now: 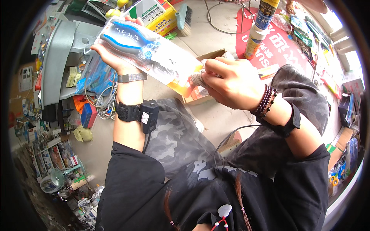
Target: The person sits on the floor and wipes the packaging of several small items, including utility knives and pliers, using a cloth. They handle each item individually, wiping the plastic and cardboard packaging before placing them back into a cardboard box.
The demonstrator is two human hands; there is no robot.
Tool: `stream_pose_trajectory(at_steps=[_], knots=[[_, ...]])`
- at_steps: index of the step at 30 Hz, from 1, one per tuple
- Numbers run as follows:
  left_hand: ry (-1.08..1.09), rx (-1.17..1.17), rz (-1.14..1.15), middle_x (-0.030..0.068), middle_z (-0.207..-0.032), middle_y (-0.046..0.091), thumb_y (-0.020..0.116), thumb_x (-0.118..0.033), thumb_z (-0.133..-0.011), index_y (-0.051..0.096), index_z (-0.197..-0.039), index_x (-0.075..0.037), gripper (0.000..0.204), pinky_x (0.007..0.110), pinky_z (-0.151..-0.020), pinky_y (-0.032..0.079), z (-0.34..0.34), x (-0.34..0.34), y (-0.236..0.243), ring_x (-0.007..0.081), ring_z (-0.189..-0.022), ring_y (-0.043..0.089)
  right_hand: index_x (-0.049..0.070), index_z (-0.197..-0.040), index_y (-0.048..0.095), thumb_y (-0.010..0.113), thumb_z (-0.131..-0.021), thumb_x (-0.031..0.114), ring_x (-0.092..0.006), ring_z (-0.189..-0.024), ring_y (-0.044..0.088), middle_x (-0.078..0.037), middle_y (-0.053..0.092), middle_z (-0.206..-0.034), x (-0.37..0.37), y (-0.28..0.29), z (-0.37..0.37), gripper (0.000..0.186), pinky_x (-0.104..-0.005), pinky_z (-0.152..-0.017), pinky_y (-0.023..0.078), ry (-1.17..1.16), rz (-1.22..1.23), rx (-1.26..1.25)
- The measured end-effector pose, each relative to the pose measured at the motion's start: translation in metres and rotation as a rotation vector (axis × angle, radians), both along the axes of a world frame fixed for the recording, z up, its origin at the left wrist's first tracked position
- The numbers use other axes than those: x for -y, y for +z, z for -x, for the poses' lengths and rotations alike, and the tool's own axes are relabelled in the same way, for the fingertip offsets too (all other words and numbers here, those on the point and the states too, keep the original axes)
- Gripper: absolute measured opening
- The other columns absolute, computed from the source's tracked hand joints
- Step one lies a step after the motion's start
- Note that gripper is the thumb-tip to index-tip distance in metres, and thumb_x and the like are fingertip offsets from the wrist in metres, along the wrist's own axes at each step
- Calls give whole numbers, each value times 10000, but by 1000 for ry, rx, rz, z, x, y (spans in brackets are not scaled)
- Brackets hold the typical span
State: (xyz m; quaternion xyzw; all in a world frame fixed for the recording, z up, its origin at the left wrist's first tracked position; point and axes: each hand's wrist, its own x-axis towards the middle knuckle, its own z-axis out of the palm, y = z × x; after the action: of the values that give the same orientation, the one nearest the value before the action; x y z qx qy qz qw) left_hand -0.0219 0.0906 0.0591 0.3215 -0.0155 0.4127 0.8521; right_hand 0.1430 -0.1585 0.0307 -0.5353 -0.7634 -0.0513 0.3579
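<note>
A clear blister pack point(179, 66) with a printed backing card is tilted in front of me. Inside it lie pliers point(127, 36) with grey and blue handles. My left hand point(111, 61) supports the pack's handle end from below, palm up, with fingertips curled over its far edge. At the other end, my right hand point(237, 82) is closed around a greyish-brown cloth point(198, 79), pressed against the orange part of the card. Part of the cloth is hidden under my fingers.
Beneath the pack stands an open cardboard box point(192, 101). Farther off are a yellow and green carton point(163, 17), a brush point(184, 24), a white bottle point(254, 41) and a red mat point(281, 52). Cables point(106, 102) and bagged goods lie at the left beside a grey plastic unit point(58, 63).
</note>
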Motion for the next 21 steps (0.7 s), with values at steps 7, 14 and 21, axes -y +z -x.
stream_pose_trajectory(at_steps=[7, 14, 21], knots=[[175, -89, 30, 263, -1116, 574, 100, -810, -840, 431, -1323, 46, 1037, 541, -1024, 411, 12, -14, -6, 377, -1042, 559, 65, -725, 595, 634, -759, 161, -220, -716, 616, -49, 549, -794, 2, 3, 11, 109, -376, -498, 511, -10, -85, -24], [75, -1, 158, 266, -1098, 575, 82, -706, -894, 481, -1248, 53, 928, 567, -1006, 423, 14, -12, -10, 430, -1058, 545, 94, -772, 607, 695, -613, 121, -129, -631, 536, 2, 462, -733, 11, -2, 28, 185, -292, -434, 400, 206, -75, 50], [268, -96, 201, 262, -1072, 577, 130, -646, -909, 465, -1259, 54, 852, 566, -978, 444, 8, -9, -9, 437, -1041, 553, 74, -778, 626, 726, -620, 95, -145, -611, 536, -2, 468, -719, 8, -1, 22, 189, -299, -431, 396, 124, -41, -50]])
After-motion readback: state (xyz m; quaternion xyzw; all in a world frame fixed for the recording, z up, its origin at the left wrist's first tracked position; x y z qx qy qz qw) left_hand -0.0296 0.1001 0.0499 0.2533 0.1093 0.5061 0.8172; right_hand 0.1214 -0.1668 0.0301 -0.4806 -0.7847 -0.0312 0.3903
